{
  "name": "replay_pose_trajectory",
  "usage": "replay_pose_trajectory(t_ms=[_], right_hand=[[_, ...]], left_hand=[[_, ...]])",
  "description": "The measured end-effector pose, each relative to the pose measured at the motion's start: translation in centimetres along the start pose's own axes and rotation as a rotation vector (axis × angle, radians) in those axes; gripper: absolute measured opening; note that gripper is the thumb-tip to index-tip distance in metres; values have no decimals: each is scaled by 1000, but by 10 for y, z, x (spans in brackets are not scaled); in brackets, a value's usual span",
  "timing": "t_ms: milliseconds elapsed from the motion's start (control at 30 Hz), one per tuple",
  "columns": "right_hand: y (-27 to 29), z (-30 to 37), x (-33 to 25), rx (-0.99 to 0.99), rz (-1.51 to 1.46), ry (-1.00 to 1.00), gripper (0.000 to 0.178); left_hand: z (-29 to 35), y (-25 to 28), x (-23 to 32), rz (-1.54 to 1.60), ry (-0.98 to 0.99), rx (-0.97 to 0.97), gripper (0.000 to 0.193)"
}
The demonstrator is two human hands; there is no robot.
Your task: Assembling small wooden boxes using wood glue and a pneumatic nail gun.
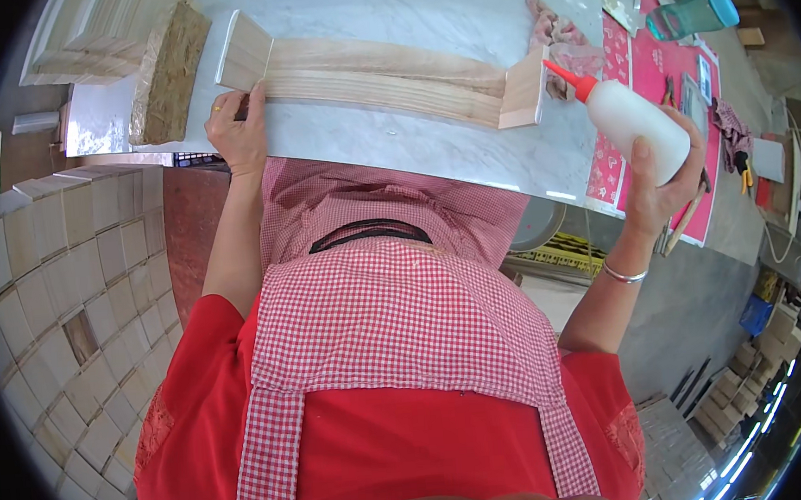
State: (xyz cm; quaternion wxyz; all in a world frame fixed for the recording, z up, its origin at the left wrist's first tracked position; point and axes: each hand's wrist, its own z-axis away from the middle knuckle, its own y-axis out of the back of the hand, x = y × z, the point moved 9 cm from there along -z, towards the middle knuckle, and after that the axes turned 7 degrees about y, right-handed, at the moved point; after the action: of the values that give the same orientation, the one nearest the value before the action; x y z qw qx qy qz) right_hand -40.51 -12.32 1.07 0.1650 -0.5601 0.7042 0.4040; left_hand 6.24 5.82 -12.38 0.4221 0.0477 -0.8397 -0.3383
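Note:
A pale wooden piece (388,76) lies on the marble-patterned tabletop, with long slats between two upright end boards. My left hand (237,131) is at its left end board (245,52), thumb tip against the near corner. The fingers are curled, and a dark patch shows between them and the thumb; what it is, I cannot make out. In my right hand (660,176) is a white squeeze bottle (638,126) with a red pointed nozzle (570,80). The bottle is tilted, its nozzle tip close to the top edge of the right end board (525,90).
A crumpled pinkish cloth (552,26) lies behind the right end board. Further right, a pink patterned mat (625,76) bears tools and a teal bottle (691,14). A rough wooden block (170,76) stands at the left edge; stacked wood blocks (80,310) rise below it.

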Motion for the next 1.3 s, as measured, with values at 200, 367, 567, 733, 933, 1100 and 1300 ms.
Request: replay_pose_trajectory(t_ms=[200, 367, 567, 733, 933, 1100, 1300], right_hand=[[-1, -5, 8, 17, 2, -8, 51], [11, 10, -4, -41, -38, -24, 50], [31, 25, 20, 173, -188, -128, 49], [33, -1, 123, 249, 267, -160, 52], [10, -34, 242, 38, 729, -212, 49], [4, -46, 239, -39, 786, -201, 42], [12, -40, 178, 12, 654, -50, 38]], left_hand=[[0, 0, 2, -8, -29, 13, 19], [-2, -1, 7, 32, -31, 24, 19], [-4, -6, 4, -3, -24, -38, 19], [5, 5, -19, 119, 136, -79, 25], [-1, 44, -1, 70, 51, -112, 43], [-64, 128, 39, -203, -292, 166, 44], [-252, 172, 60, -683, -245, 397, 63]])
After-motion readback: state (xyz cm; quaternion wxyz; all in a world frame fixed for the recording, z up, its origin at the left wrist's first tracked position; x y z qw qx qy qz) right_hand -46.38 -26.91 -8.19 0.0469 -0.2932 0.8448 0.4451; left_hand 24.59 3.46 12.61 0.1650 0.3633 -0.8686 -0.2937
